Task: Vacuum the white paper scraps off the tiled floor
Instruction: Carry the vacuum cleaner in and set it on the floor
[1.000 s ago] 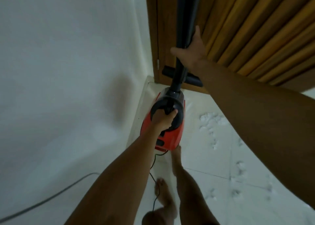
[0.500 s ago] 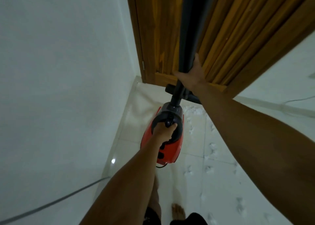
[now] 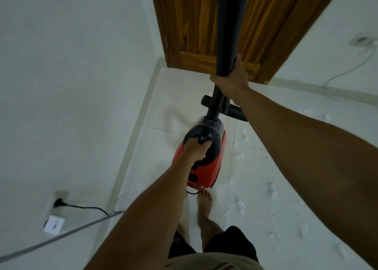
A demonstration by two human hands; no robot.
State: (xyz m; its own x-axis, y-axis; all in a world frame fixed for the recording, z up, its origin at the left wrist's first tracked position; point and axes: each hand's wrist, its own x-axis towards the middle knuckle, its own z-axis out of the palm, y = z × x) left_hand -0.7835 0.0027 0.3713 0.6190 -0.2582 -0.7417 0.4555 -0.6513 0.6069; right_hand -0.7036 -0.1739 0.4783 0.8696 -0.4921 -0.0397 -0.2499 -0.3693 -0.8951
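Observation:
A red and black vacuum cleaner [image 3: 206, 167] hangs above the tiled floor [image 3: 163, 139], with my left hand [image 3: 196, 149] shut on its black top handle. My right hand [image 3: 233, 79] grips the dark wand [image 3: 226, 28] that rises toward the camera. The black floor nozzle [image 3: 235, 111] rests on the tiles near the door, partly hidden by my right forearm. White paper scraps [image 3: 240, 155] lie scattered over the tiles to the right of the vacuum, with more paper scraps [image 3: 272, 192] further right and nearer to me.
A wooden door [image 3: 196, 24] closes the corner ahead. The white wall on the left holds a socket with a black plug [image 3: 59, 204] and a white box [image 3: 53, 223]; a grey cable [image 3: 61, 236] crosses low. Another cord [image 3: 347, 67] runs along the right wall. My bare foot [image 3: 204, 204] stands behind the vacuum.
The view has pulled back from the door. The nozzle has come away from the door's foot onto open tiles, and the wall socket and more scraps have come into view.

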